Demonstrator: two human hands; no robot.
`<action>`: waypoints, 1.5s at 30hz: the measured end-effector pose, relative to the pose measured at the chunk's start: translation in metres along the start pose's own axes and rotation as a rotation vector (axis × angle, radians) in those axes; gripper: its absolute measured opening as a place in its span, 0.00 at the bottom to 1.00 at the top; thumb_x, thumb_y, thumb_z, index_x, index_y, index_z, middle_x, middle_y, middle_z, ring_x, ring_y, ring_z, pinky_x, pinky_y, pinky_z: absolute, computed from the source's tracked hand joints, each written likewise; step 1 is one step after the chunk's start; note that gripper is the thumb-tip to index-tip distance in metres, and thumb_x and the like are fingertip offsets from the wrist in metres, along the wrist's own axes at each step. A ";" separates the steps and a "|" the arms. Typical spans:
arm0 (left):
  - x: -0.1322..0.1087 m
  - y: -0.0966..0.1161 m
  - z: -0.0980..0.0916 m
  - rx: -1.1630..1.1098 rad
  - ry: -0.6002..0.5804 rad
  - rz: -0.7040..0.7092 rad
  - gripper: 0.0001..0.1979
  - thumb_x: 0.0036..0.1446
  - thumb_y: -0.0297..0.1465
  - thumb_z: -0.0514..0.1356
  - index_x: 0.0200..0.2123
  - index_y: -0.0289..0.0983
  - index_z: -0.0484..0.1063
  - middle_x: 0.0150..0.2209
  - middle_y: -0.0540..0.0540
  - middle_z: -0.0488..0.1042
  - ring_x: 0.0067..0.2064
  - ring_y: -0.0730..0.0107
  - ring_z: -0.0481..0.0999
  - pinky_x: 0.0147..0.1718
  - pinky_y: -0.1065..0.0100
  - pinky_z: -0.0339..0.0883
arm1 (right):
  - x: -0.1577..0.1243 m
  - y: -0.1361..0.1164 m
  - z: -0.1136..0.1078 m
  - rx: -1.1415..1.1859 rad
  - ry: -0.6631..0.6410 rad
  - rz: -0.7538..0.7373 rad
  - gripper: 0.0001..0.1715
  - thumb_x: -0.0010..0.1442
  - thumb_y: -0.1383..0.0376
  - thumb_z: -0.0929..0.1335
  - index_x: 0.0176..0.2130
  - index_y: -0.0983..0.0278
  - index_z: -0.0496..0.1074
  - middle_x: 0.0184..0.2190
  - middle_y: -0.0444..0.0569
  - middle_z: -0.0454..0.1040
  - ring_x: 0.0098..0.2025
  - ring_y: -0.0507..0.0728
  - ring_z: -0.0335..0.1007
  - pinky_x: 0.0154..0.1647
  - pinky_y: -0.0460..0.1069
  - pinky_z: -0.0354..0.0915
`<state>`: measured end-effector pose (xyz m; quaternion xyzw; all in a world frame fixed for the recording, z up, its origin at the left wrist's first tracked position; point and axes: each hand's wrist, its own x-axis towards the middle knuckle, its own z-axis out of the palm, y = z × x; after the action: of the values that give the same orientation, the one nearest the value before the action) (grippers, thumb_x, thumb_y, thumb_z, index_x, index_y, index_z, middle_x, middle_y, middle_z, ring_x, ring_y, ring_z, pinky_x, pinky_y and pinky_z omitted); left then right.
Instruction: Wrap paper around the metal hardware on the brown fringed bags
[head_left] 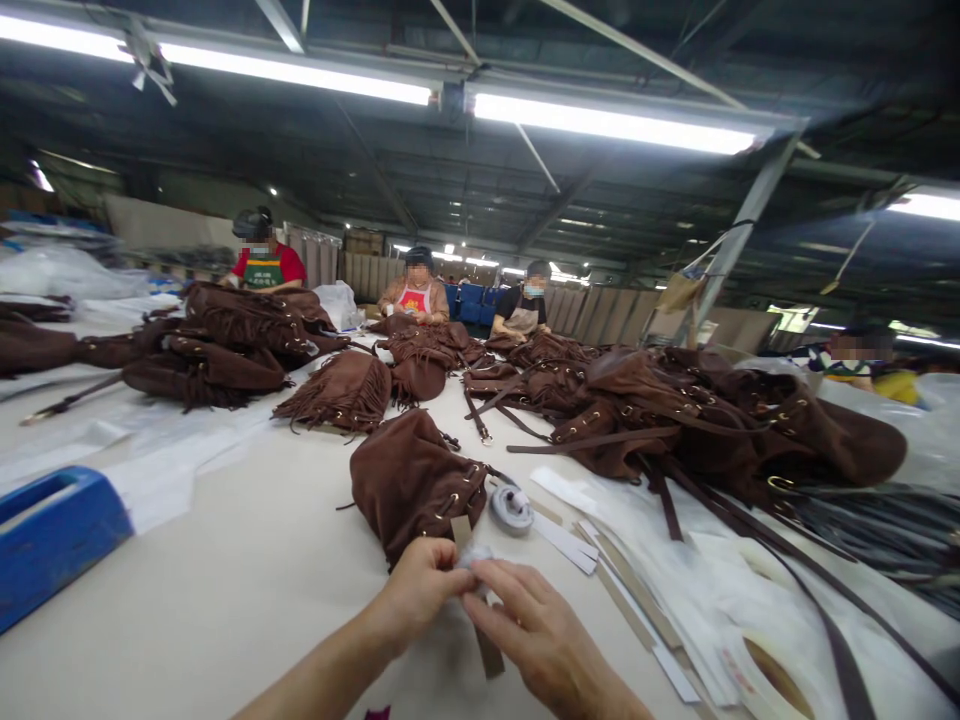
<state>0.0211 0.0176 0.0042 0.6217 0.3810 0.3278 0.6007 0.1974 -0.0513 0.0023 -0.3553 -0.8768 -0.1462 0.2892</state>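
My left hand (420, 590) and my right hand (536, 630) meet low in the middle of the view, both pinched on a small white wad (474, 558) at the top of a tan strip (487, 645) that lies on the table. Just beyond my fingers sits a brown suede bag (412, 480) with brass eyelets. A small roll of tape (511, 508) lies right of that bag.
Heaps of brown fringed bags (225, 345) and strapped bags (697, 410) cover the long pale table (247, 580). A blue bin (52, 530) stands at the left edge. Paper strips and plastic sleeves (675, 590) lie at the right. Several people work at the far end.
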 end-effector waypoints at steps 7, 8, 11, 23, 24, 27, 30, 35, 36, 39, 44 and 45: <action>0.000 -0.001 -0.003 -0.019 -0.014 -0.025 0.09 0.35 0.34 0.59 0.17 0.36 0.62 0.18 0.56 0.56 0.25 0.75 0.54 0.25 0.70 0.45 | 0.011 0.002 -0.003 -0.095 -0.026 -0.061 0.14 0.65 0.70 0.63 0.48 0.59 0.72 0.48 0.52 0.75 0.49 0.58 0.71 0.49 0.50 0.69; 0.000 -0.001 -0.002 -0.014 -0.020 -0.028 0.08 0.35 0.33 0.59 0.18 0.36 0.63 0.18 0.56 0.57 0.25 0.75 0.54 0.25 0.70 0.45 | 0.013 0.000 0.000 -0.044 0.006 -0.015 0.11 0.65 0.69 0.63 0.44 0.60 0.73 0.45 0.52 0.75 0.46 0.57 0.72 0.46 0.49 0.71; -0.003 0.000 0.000 0.006 -0.025 -0.029 0.09 0.34 0.33 0.60 0.17 0.35 0.63 0.18 0.56 0.55 0.25 0.76 0.53 0.25 0.70 0.44 | 0.017 -0.004 0.008 0.151 0.097 0.150 0.12 0.65 0.70 0.60 0.35 0.63 0.71 0.39 0.52 0.74 0.40 0.55 0.73 0.40 0.47 0.72; -0.001 -0.001 -0.005 0.009 -0.018 -0.094 0.13 0.34 0.36 0.61 0.17 0.37 0.60 0.17 0.57 0.55 0.24 0.77 0.51 0.24 0.70 0.43 | 0.004 -0.006 0.006 -0.123 0.084 -0.132 0.10 0.64 0.71 0.62 0.41 0.63 0.72 0.48 0.55 0.75 0.53 0.62 0.68 0.48 0.53 0.71; -0.001 0.000 -0.004 0.019 -0.020 -0.084 0.13 0.34 0.36 0.61 0.17 0.36 0.60 0.17 0.57 0.55 0.24 0.77 0.51 0.24 0.70 0.43 | 0.007 -0.007 0.010 -0.074 0.115 -0.095 0.10 0.65 0.71 0.61 0.39 0.63 0.71 0.45 0.54 0.76 0.50 0.61 0.69 0.47 0.53 0.70; -0.003 0.001 -0.002 0.060 -0.013 -0.039 0.13 0.35 0.36 0.61 0.16 0.37 0.59 0.18 0.57 0.53 0.25 0.76 0.51 0.24 0.70 0.42 | 0.013 -0.011 0.018 0.169 0.162 0.086 0.10 0.65 0.71 0.61 0.36 0.62 0.69 0.37 0.51 0.76 0.41 0.57 0.70 0.41 0.51 0.69; -0.006 0.001 0.000 0.115 -0.010 0.053 0.11 0.39 0.34 0.58 0.16 0.37 0.59 0.19 0.56 0.54 0.26 0.75 0.53 0.24 0.71 0.44 | 0.015 -0.015 0.022 0.393 0.189 0.292 0.09 0.61 0.72 0.64 0.30 0.61 0.66 0.36 0.47 0.73 0.39 0.55 0.69 0.39 0.48 0.67; -0.009 -0.005 0.003 0.250 -0.010 0.174 0.06 0.44 0.30 0.53 0.18 0.37 0.59 0.21 0.54 0.58 0.28 0.73 0.58 0.27 0.71 0.49 | 0.008 -0.017 0.031 0.682 0.264 0.559 0.11 0.55 0.72 0.66 0.25 0.61 0.63 0.38 0.46 0.68 0.36 0.53 0.68 0.34 0.45 0.64; -0.009 -0.007 0.003 0.271 -0.015 0.184 0.07 0.45 0.30 0.52 0.18 0.37 0.59 0.22 0.54 0.58 0.28 0.73 0.58 0.28 0.70 0.50 | 0.006 -0.017 0.034 0.729 0.283 0.596 0.11 0.54 0.72 0.67 0.24 0.62 0.62 0.38 0.46 0.68 0.35 0.53 0.67 0.33 0.44 0.63; -0.009 -0.011 0.003 0.306 -0.070 0.223 0.06 0.50 0.30 0.51 0.22 0.37 0.61 0.25 0.52 0.63 0.31 0.70 0.62 0.31 0.70 0.52 | 0.003 -0.015 0.041 0.826 0.301 0.702 0.11 0.52 0.72 0.67 0.23 0.62 0.62 0.37 0.46 0.68 0.34 0.53 0.66 0.32 0.45 0.61; -0.011 -0.009 0.001 0.379 -0.097 0.251 0.04 0.49 0.29 0.54 0.24 0.37 0.61 0.29 0.51 0.65 0.34 0.69 0.64 0.33 0.70 0.53 | 0.002 -0.012 0.044 0.869 0.277 0.807 0.11 0.50 0.71 0.69 0.23 0.62 0.61 0.34 0.44 0.67 0.33 0.53 0.63 0.32 0.45 0.58; -0.012 -0.009 0.000 0.383 -0.093 0.250 0.05 0.49 0.29 0.54 0.23 0.37 0.60 0.29 0.51 0.65 0.34 0.69 0.64 0.33 0.70 0.53 | 0.002 -0.012 0.044 0.882 0.274 0.807 0.11 0.49 0.71 0.69 0.22 0.62 0.61 0.34 0.44 0.67 0.33 0.53 0.63 0.32 0.45 0.58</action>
<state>0.0148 0.0072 -0.0038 0.7812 0.3282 0.2926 0.4432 0.1702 -0.0382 -0.0314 -0.4840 -0.6057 0.3072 0.5518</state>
